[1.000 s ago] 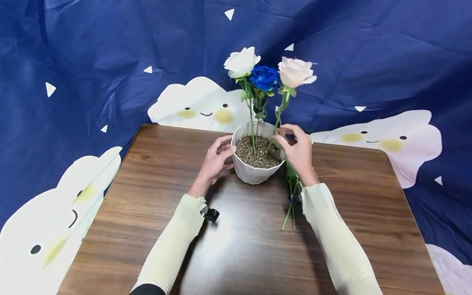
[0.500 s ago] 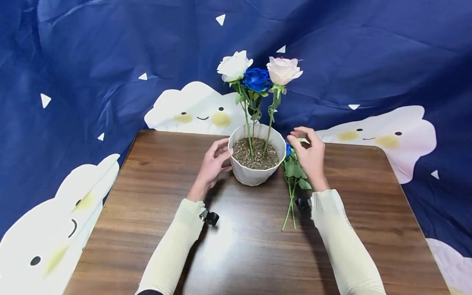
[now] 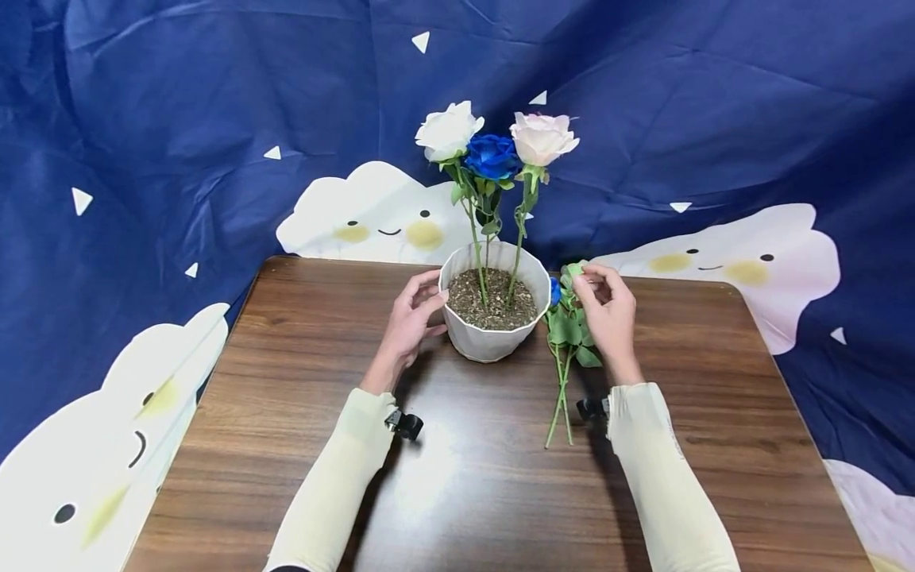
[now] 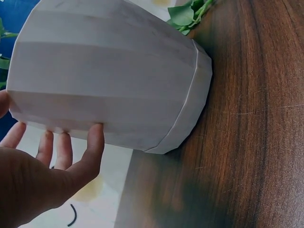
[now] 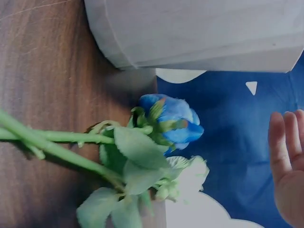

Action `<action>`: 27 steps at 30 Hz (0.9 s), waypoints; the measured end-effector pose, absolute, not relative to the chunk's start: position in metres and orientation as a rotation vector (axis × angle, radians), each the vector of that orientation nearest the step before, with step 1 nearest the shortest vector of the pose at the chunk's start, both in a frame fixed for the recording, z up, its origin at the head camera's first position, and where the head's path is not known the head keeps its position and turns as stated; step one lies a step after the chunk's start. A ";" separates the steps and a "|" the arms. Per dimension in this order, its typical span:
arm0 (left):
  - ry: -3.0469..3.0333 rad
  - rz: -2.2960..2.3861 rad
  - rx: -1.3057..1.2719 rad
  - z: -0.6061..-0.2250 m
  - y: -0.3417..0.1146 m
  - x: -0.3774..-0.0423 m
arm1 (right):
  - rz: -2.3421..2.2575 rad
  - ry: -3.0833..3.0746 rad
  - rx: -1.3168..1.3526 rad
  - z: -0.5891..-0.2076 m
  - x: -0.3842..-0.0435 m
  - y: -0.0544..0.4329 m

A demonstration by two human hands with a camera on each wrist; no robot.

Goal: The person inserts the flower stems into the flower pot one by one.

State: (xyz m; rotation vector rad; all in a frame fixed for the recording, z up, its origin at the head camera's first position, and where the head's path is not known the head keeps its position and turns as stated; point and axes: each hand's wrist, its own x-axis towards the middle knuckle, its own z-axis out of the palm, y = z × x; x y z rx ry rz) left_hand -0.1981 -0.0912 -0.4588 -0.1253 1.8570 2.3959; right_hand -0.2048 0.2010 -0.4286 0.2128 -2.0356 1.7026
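Observation:
My left hand (image 3: 410, 322) rests against the left wall of a white faceted flower pot (image 3: 489, 343); its fingertips touch the wall in the left wrist view. Soil (image 3: 472, 306) fills the pot, and a white rose (image 3: 449, 131), a blue rose (image 3: 493, 156) and a pale pink rose (image 3: 543, 139) stand upright in it. My right hand (image 3: 611, 318) hovers beside two artificial roses lying right of the pot. One has a blue bloom (image 5: 178, 121), the other a pale bloom (image 5: 192, 175). In the right wrist view, my fingers (image 5: 280, 142) are straight and apart from both blooms.
The pot and loose roses are near the back edge of a brown wooden table (image 3: 300, 381). Green stems (image 3: 560, 405) cross in front of the leaves. A dark blue cloth (image 3: 214, 119) with smiling clouds and white triangles hangs behind.
My right hand has let go of the pale pink rose's stem and moved right and down to the lying roses. My left hand has stayed at the pot.

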 end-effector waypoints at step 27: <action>1.850 2.393 -0.119 -0.460 -0.092 -0.198 | 1.751 -2.435 -0.318 -0.507 -0.230 0.244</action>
